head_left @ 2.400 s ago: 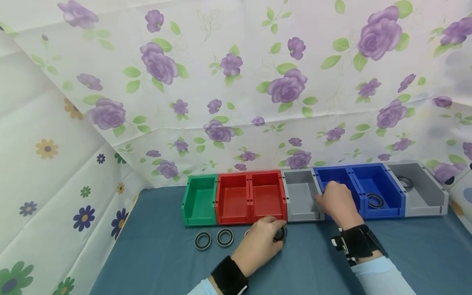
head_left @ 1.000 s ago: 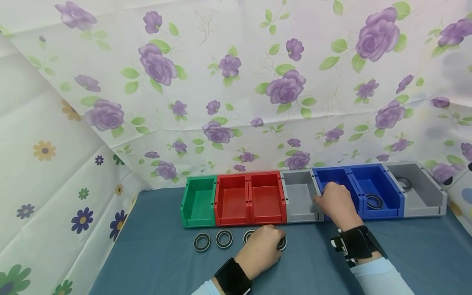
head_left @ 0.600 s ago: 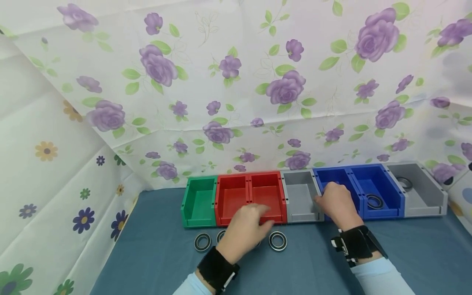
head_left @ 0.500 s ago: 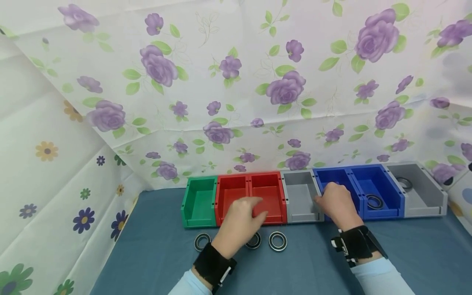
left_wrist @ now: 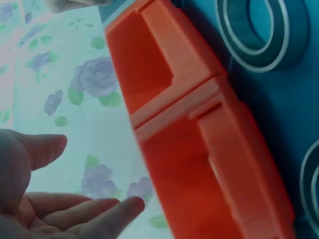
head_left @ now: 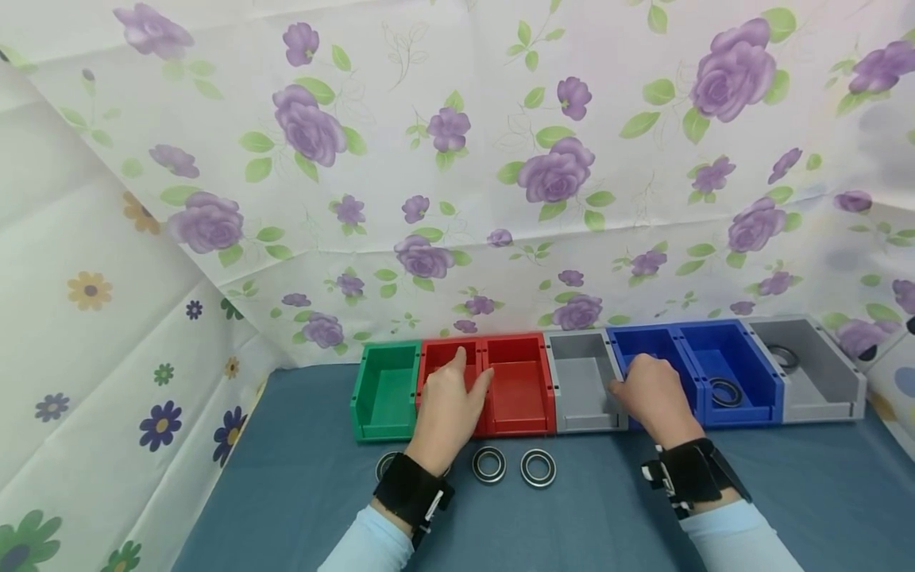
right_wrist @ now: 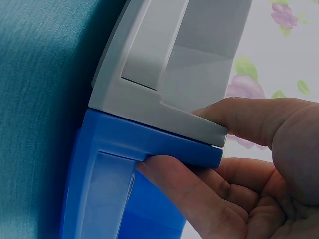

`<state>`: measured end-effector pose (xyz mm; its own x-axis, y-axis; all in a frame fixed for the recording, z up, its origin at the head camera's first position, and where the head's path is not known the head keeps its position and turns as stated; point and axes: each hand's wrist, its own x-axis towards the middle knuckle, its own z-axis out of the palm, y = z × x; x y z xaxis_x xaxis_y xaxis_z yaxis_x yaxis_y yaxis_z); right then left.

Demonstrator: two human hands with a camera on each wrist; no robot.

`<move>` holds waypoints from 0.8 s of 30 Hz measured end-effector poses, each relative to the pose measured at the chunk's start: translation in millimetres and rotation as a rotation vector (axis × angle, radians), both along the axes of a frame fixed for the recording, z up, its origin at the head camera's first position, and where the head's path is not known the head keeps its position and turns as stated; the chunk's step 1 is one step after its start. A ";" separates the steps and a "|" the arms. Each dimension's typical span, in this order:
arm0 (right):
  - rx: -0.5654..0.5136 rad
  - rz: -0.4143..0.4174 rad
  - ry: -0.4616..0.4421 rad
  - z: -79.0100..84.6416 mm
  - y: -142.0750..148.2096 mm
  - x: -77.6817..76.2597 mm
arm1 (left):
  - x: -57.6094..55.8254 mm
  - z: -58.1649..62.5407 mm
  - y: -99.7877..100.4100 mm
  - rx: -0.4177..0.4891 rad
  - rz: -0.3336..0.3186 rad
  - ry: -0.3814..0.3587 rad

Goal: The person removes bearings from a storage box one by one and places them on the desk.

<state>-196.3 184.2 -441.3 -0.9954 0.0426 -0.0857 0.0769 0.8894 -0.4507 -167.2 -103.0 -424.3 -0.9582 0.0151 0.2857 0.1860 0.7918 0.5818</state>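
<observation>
Head view: seven bins (head_left: pixel 389 389), six visible rings (head_left: pixel 525 469), left hand (head_left: pixel 449 407) relaxed, right hand (head_left: pixel 656 397) pinching two adjoining bin walls (right_wrist: pixel 154 112).

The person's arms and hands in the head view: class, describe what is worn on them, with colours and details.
Both arms have plain light blue sleeves, left and right. Each wrist wears a wide black band, left and right, with small pale parts at its edge. The left hand and right hand wear no gloves.
</observation>
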 end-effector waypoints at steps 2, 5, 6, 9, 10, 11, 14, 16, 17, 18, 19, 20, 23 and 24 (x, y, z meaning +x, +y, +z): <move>0.005 0.001 0.000 0.2 -0.6 0.1 | -2.2 -3.6 1.5 0.018 0.013 -0.048; 0.006 -0.001 -0.001 0.1 -0.6 0.1 | -5.1 -8.9 3.9 0.044 0.016 -0.105; 0.006 -0.002 -0.002 0.1 -0.6 0.0 | -5.9 -10.6 4.6 0.052 0.015 -0.118; 0.003 -0.004 0.004 0.4 -0.7 -0.2 | -7.4 -15.5 6.9 0.074 0.014 -0.141; 0.003 -0.006 0.006 0.5 -0.8 -0.7 | -7.8 -16.9 7.6 0.082 0.013 -0.147; 0.002 -0.007 0.006 0.8 -0.8 -1.1 | -8.1 -18.3 8.3 0.091 0.011 -0.155; 0.004 -0.016 0.003 1.7 -0.7 -1.9 | -8.9 -22.4 10.4 0.112 -0.001 -0.164; 0.005 -0.022 -0.002 1.6 -0.3 -2.2 | -9.1 -24.8 11.2 0.119 -0.009 -0.164; 0.005 -0.024 -0.004 1.7 -0.4 -2.2 | -9.1 -25.9 11.5 0.124 -0.014 -0.163; 0.004 -0.024 -0.005 1.7 -0.6 -1.7 | -8.9 -26.6 11.5 0.126 -0.019 -0.160; 0.003 -0.022 -0.007 1.4 -0.7 -1.3 | -8.8 -27.3 11.4 0.125 -0.023 -0.157; 0.001 -0.022 -0.010 1.3 -1.0 -0.8 | -8.6 -27.9 11.3 0.124 -0.026 -0.158; -0.002 -0.019 -0.014 0.8 -1.8 0.5 | -8.6 -28.6 11.1 0.121 -0.037 -0.168; -0.001 -0.018 -0.015 0.8 -1.8 0.9 | -8.7 -28.7 11.2 0.115 -0.037 -0.171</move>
<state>-195.4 182.4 -440.6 -0.9931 0.0600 -0.1002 0.0991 0.8873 -0.4504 -175.9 -91.8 -453.0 -0.9923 0.0278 0.1209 0.1045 0.7130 0.6933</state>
